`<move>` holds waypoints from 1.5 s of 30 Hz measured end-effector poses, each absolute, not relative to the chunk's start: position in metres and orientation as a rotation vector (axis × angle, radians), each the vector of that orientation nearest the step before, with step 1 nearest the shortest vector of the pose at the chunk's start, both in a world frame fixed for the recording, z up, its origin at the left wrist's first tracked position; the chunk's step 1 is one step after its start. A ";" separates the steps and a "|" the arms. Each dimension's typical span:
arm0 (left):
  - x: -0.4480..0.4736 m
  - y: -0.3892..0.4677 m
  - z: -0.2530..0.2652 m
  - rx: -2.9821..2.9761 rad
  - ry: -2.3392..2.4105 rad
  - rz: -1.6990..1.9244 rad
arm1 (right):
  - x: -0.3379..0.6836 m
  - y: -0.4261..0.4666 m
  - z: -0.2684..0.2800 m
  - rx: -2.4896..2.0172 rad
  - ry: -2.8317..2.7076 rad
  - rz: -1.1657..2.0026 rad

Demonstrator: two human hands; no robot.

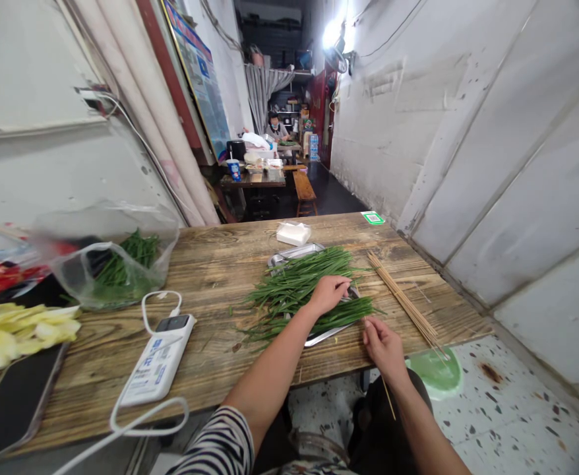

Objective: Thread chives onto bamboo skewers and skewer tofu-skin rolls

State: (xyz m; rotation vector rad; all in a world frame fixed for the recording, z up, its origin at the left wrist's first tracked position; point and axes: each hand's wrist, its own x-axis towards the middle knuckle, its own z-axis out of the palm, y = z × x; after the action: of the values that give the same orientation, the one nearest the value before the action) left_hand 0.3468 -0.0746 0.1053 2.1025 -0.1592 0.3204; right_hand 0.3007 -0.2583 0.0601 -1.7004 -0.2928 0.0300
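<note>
Black-and-white striped sleeve (220,441) is leading to left hand (330,294), half-curling over long green stalks (289,282) lying on silver metal tray (322,339) near wooden table (220,264) front edge, hold unclear; right hand (382,343) is pinching thin tan stick (387,396).

Over to the left a white power bank (158,363) trails its cable (84,452) near a dark phone (20,399), a white packet (293,233) sits toward the table's (215,257) far edge, a green QR card (372,218) marks the corner, and a wooden bench (303,187) stands beyond.
</note>
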 end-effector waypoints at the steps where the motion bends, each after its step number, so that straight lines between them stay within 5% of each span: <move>1: 0.347 -0.074 0.105 2.105 -0.155 0.319 | 0.301 -0.258 0.060 -1.701 -0.294 0.026; 34: 0.345 -0.070 0.101 2.243 -0.306 0.425 | 0.298 -0.258 0.060 -1.635 -0.273 0.096; 45: 0.335 -0.065 0.120 2.328 -0.663 0.157 | 0.297 -0.258 0.059 -1.622 -0.267 0.078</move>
State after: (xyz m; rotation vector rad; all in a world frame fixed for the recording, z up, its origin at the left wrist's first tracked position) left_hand 0.3348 -0.0650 0.1202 2.3283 -0.6629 0.1571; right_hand 0.2973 -0.2584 0.0593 -1.6217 -0.2666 0.0776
